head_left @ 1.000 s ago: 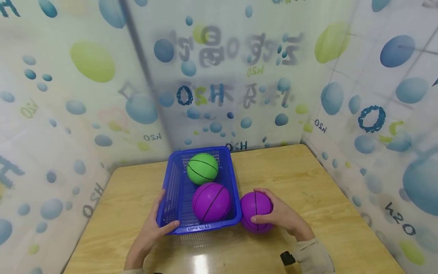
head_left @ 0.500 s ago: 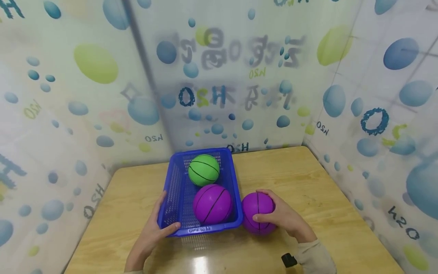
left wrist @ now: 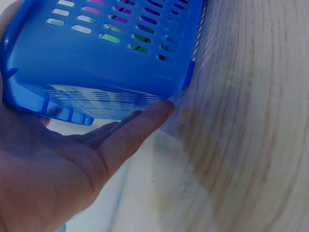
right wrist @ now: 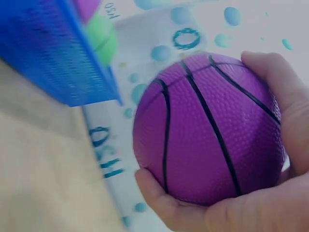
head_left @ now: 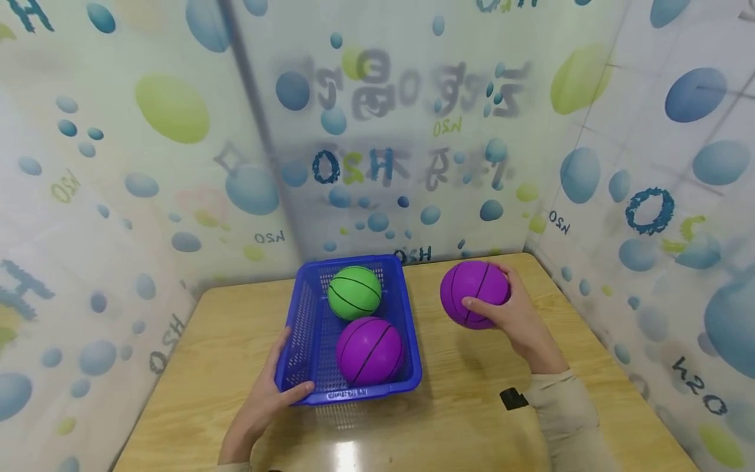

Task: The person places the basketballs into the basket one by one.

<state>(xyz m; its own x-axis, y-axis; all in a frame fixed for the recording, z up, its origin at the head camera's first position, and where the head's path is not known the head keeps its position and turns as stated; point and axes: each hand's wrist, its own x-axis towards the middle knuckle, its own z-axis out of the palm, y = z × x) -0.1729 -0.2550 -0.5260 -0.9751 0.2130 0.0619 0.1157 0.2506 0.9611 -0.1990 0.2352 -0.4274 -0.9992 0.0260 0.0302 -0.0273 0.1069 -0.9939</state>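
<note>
A blue plastic basket (head_left: 383,391) with slotted walls stands on the table, holding a green ball (head_left: 354,293) toward its back and a purple ball (head_left: 370,351) at its front right. My left hand (head_left: 262,400) holds the basket's front left corner, thumb over the rim; in the left wrist view its fingers lie along the outer wall. To the right of the basket, a second purple mini basketball (right wrist: 207,135) with black lines is held up over the table by my right hand (head_left: 522,321), thumb on the near side and fingers round the far side. Its pebbled surface shows close up in the right wrist view.
The light wooden table (head_left: 460,419) reaches back to a pale curtain (head_left: 377,131) with blue and green dots, which also closes off both sides. A small black object (head_left: 513,398) sits at the right sleeve (head_left: 563,406).
The right hand has lifted the purple basketball off the table beside the basket and moved it up, back and slightly right. The left hand stays at the basket's corner.
</note>
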